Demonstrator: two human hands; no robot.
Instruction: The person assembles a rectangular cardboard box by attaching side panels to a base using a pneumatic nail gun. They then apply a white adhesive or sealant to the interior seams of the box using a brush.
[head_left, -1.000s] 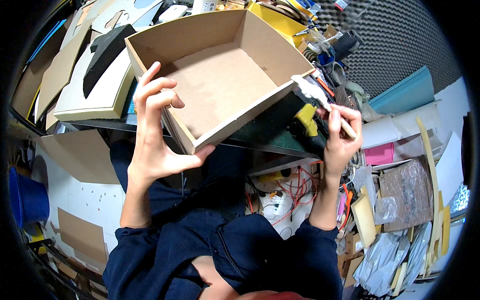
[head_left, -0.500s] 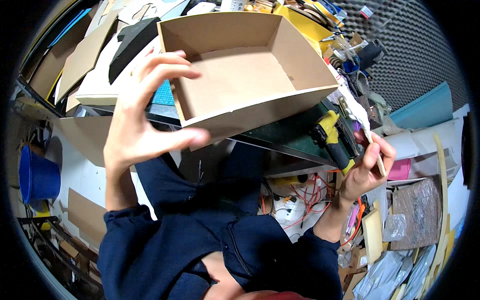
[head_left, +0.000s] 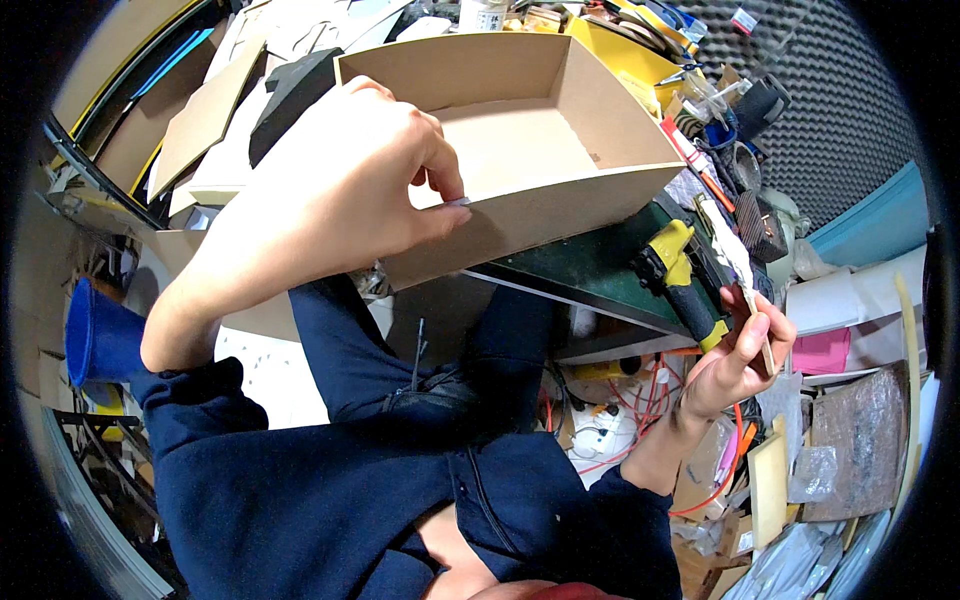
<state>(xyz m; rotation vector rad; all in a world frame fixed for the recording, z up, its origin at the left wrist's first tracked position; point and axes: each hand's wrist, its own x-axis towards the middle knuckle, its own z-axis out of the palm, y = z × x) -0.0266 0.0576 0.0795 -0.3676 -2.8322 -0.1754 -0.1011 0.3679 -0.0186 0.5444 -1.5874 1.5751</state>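
Seen in the upper middle: an open-topped brown board box (head_left: pixel 570 215), set on the dark green tabletop (head_left: pixel 560 248) with a near corner jutting past the front edge. Shows a plain, pale floor inside, with a small dark mark by the foot of the right wall. Beyond it, a yellow tray (head_left: pixel 610 55) with pliers (head_left: pixel 683 74) lying at its edge. At far left, a blue bucket (head_left: pixel 105 330); cannot tell what it contains. At the top edge, a white tub (head_left: pixel 485 15) with dark print on its side, and farther right a white-and-red packet (head_left: pixel 744 20), marked too small to tell.

Reaching over the near wall's rim with the left hand (head_left: pixel 385 185), back upward, thumb and forefinger pinched on a pale sliver (head_left: pixel 458 202); cannot tell whether loose or stuck to the rim. Gripping a stick (head_left: pixel 764 345) in the right hand (head_left: pixel 735 365), palm up, well apart from the box, with the white-coated end pointing up and away. Between box and right hand, a yellow-and-black tool (head_left: pixel 675 255)
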